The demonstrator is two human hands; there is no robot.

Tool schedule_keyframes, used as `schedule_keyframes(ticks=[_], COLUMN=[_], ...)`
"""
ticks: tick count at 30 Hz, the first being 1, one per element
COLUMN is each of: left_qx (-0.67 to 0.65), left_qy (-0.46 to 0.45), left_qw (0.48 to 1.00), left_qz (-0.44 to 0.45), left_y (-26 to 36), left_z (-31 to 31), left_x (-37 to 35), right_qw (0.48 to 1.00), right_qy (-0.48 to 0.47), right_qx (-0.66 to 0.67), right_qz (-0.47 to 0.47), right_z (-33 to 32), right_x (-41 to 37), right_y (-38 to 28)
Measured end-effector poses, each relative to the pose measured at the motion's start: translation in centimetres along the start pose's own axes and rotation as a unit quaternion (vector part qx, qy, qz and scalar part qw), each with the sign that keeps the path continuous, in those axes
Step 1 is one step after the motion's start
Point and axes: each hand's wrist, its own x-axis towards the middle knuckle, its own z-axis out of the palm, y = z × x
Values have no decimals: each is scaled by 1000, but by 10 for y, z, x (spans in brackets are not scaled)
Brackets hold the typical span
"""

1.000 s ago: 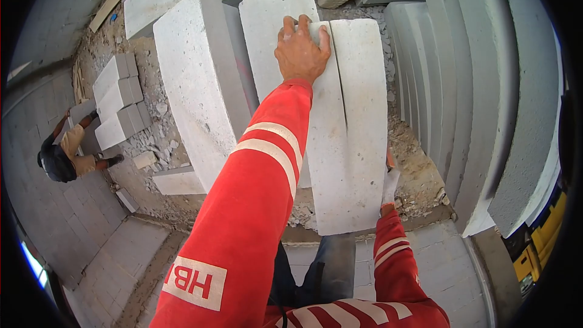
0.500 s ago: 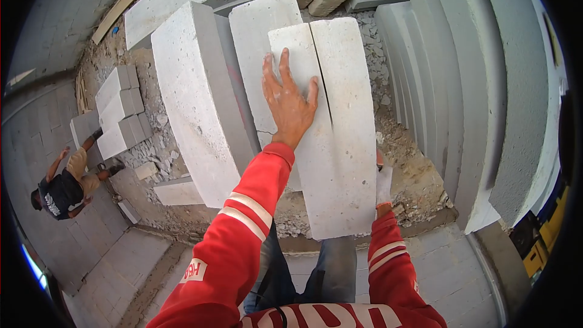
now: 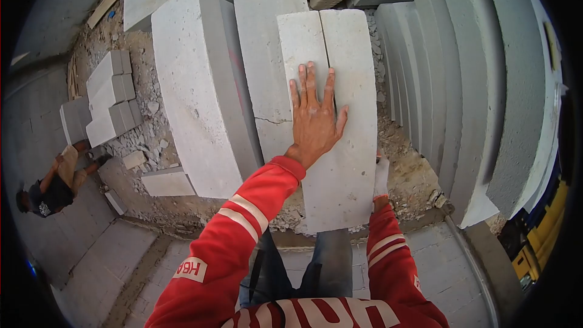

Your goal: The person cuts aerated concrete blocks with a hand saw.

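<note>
I'm resting my left hand (image 3: 314, 126), fingers spread and grasping nothing, on pale, pitted, oblong concrete blocks (image 3: 351, 152) lying beneath them, while my right hand (image 3: 381, 177), grip unclear, is reaching alongside.

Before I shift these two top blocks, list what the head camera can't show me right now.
Head view:
- Right hand: fingers mostly hidden by the right-hand top block; grip unclear.
- Undersides of both top blocks: face down, hidden.
- Co-worker: too small to read finger positions.
- Yellow object: cut off by dark lens rim.
- Lettering on red top: cut off by bottom edge.
</note>
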Motion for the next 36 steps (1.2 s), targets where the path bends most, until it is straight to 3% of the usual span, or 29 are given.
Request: schedule_keyframes(ticks=[1,4,5,7,8,10,12,16,17,19,22,24,27,29,31,33,36], left_qx=[-2,-14,-152,-230,-228,-94,-29,60,59,39,64,66,59,45,18,12,7], left_qy=[4,-198,-270,-234,-232,-26,117,225,225,81,129,120,121,124,121,117,109], left_qw=[1000,937,903,907,908,993,992,972,972,994,988,989,989,988,988,988,989], left_qz=[-1,286,298,264,266,68,-43,-31,-32,-60,-57,-63,-70,-77,-94,-97,-103], left_y=[2,19,29,38,36,23,3,-48,-56,-67,-67,-67,-67,-66,-65,-69,-69], left_z=[6,29,34,30,22,-6,-19,-15,-12,-9,-4,-2,-3,-3,-4,1,-1], left_x=[-3,-34,-51,-72,-63,-29,28,132,142,154,154,153,156,153,153,153,154], right_qw=[1000,999,999,996,997,994,986,940,926,909,920,788,802,769,787,796,789], right_qy=[-24,6,3,23,43,27,14,101,115,126,131,232,255,267,241,214,154], right_qx=[-4,37,36,34,-13,-87,-162,-318,-343,-366,-329,-556,-511,-526,-496,-529,-570], right_qz=[-18,36,35,-81,-65,-58,-44,-65,-108,-151,-168,-122,-176,-246,-275,-202,-169], right_z=[-5,19,21,19,14,13,11,-2,-14,-15,2,19,84,55,126,138,159], right_x=[1,-17,-23,-29,-15,-4,-6,3,9,14,-2,-24,-92,-134,-194,-249,-290], right_y=[1,-16,-11,0,-3,-10,-8,-4,7,10,-2,-29,-80,-84,-117,-125,-122])
